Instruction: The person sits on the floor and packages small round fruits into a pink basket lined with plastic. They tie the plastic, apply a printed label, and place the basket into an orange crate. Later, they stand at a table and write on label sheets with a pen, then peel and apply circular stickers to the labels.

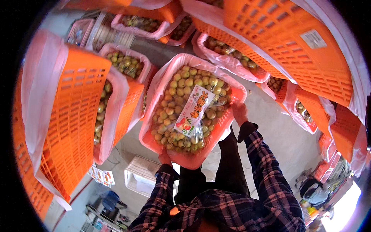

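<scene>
A pinkish-red plastic crate (229, 111) lined with pale pink film is held in front of me, tilted. Small round yellow-green and reddish fruits (179, 91) fill it under clear plastic wrap, and a printed paper label (194, 110) with fruit pictures lies across the wrap. My left hand (164, 156) grips the crate's near left corner. On the right side, my right hand (240, 113) holds the crate's wall just below the rim. The fingers of both hands are partly hidden by the crate.
Stacked orange crates (76, 116) of fruit rise at the left, and more orange crates (289, 37) stand at the upper right. A smaller fruit crate (124, 63) is just beyond the left stack. A white crate (142, 175) sits on the grey floor (266, 127) near my legs.
</scene>
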The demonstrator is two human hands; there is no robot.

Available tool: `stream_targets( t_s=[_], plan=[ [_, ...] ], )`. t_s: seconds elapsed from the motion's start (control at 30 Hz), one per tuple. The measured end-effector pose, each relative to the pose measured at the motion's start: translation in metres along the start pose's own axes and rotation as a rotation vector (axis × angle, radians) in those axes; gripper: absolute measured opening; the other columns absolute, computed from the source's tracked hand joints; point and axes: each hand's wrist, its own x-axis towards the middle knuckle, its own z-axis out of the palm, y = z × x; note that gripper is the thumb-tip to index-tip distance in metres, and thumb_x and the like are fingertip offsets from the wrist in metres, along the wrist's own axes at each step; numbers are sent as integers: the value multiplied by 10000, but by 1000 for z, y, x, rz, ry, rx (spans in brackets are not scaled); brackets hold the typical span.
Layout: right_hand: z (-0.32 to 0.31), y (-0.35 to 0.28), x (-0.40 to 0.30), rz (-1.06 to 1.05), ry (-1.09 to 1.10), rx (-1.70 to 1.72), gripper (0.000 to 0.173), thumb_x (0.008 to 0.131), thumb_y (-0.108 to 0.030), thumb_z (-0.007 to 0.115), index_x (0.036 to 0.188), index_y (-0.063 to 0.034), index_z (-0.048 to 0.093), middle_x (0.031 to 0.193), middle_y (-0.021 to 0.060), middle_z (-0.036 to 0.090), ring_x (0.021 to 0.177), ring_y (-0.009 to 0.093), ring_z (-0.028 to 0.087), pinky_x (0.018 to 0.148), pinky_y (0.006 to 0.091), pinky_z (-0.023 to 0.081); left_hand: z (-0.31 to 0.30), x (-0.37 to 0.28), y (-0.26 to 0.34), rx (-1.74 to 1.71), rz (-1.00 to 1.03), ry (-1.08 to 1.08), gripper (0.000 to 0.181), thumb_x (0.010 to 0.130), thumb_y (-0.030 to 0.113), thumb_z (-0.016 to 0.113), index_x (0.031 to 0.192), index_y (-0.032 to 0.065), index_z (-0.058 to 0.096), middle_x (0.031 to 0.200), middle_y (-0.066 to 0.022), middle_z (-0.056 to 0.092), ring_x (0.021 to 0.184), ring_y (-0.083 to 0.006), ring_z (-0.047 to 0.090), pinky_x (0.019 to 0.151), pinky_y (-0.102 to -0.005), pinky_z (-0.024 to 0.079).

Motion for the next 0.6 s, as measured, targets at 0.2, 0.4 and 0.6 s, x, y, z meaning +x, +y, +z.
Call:
stream_targets(
  t_s=[0.2,0.4,0.6],
  plan=[
    [6,10,-6,50,79,169,408,916,-371,552,1116,-17,591,957,269,670,958,465,629,789,536,506,-6,14,7,-118,-189,-176,541,940,473,605,1038,-57,639,913,-153,676,807,-259,661,650,-398,545],
    [7,-5,-54,106,45,235,502,966,-353,506,1244,63,464,892,312,627,872,483,624,710,502,523,-15,23,13,38,-274,-214,621,885,512,656,1096,-70,600,925,-144,673,776,-293,673,588,-413,564],
    [43,-27,-115,103,88,385,443,948,-252,524,1231,78,438,946,312,615,942,485,599,800,526,502,-33,50,22,237,-328,-356,567,918,483,616,1304,80,515,1134,-154,641,942,-322,674,724,-539,570]
  ],
)
